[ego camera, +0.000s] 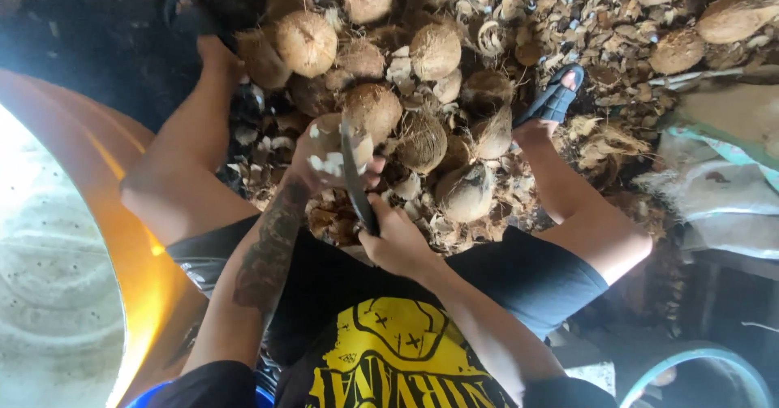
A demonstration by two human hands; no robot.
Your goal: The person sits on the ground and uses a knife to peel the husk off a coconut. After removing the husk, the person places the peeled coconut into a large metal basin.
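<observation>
The left hand (312, 160) is wrapped around a partly peeled coconut (334, 150), fingers closed on its far side, holding it between the knees above the heap. Patches of white flesh show where the brown shell has come off. The right hand (398, 241) is clenched tight on the handle of a dark knife (355, 177) – the blade runs up from the fist and lies against the coconut's near face, touching it.

Just beyond, a pile of brown husked coconuts (422, 91) spreads across the ground, mixed with broken shell chips (568, 26) and fibre. The person sits with legs apart; a dark sandal (556, 95) shows on the right foot at the edge of the pile. To the left stands a large orange tub (122, 213) – its rim curves past the left knee
</observation>
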